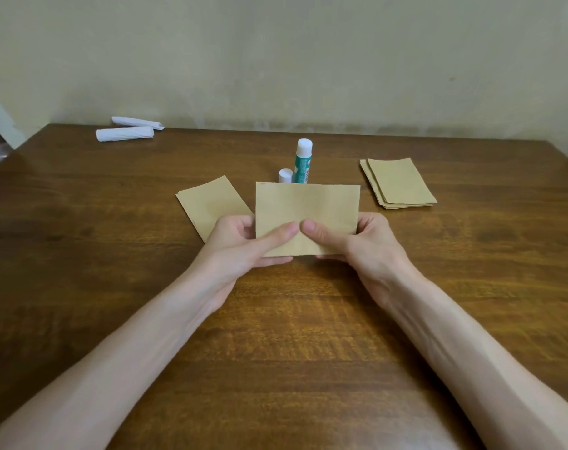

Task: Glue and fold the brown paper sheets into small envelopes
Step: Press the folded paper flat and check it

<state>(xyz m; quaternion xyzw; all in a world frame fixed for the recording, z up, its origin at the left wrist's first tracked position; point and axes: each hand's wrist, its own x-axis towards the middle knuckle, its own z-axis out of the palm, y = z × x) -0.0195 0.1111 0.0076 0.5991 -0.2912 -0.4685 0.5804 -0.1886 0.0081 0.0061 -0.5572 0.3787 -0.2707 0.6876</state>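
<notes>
A brown paper sheet [308, 206] is held upright above the middle of the wooden table [308, 319]. My left hand [243, 245] grips its lower left edge and my right hand [357, 241] its lower right edge, both thumbs pressed on its front near the centre. Behind it stands a green and white glue stick [303, 160], with its white cap [285, 175] beside it, partly hidden by the sheet. A small pile of brown paper [209, 204] lies flat to the left, touching my left hand's side. A stack of brown sheets [397, 183] lies to the right.
Two white rolled paper pieces [126, 129] lie at the table's far left corner. A pale wall rises right behind the table's far edge. The table's left edge slants at the far left.
</notes>
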